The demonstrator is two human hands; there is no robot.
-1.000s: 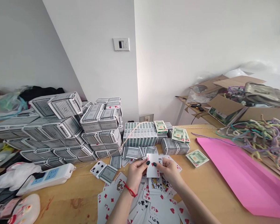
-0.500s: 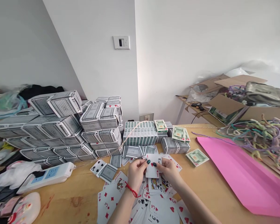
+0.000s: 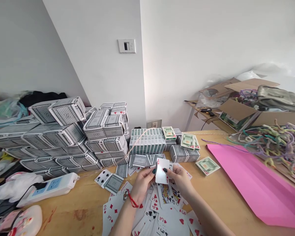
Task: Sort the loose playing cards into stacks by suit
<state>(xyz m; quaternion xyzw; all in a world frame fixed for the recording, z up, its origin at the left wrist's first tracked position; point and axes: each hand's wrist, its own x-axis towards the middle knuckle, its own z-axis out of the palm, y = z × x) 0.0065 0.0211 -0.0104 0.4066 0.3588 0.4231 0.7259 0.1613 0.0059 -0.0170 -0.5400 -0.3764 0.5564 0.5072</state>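
Note:
An ace of hearts (image 3: pixel 161 178) is held up between my two hands above the table. My left hand (image 3: pixel 143 182) is closed, with thumb and fingers at the card's left edge. The thumb of my right hand (image 3: pixel 180 178) presses on the card's face, and the fingers are behind it. Just behind the ace, also in the right hand, a king (image 3: pixel 171 167) shows one corner. Below the hands lies a loose spread of face-up playing cards (image 3: pixel 172 219), with a face card (image 3: pixel 166 193) near the top.
Stacked card bundles (image 3: pixel 66 111) rise at the left. Beyond the hands stand a wrapped row of card packs (image 3: pixel 147 141) and several green card boxes (image 3: pixel 207 165). A pink sheet (image 3: pixel 255 183) lies at the right, a power strip (image 3: pixel 51 188) at the left.
The ace has moved slightly up and right, and now bends and catches the light. My left hand has shifted a little left and down.

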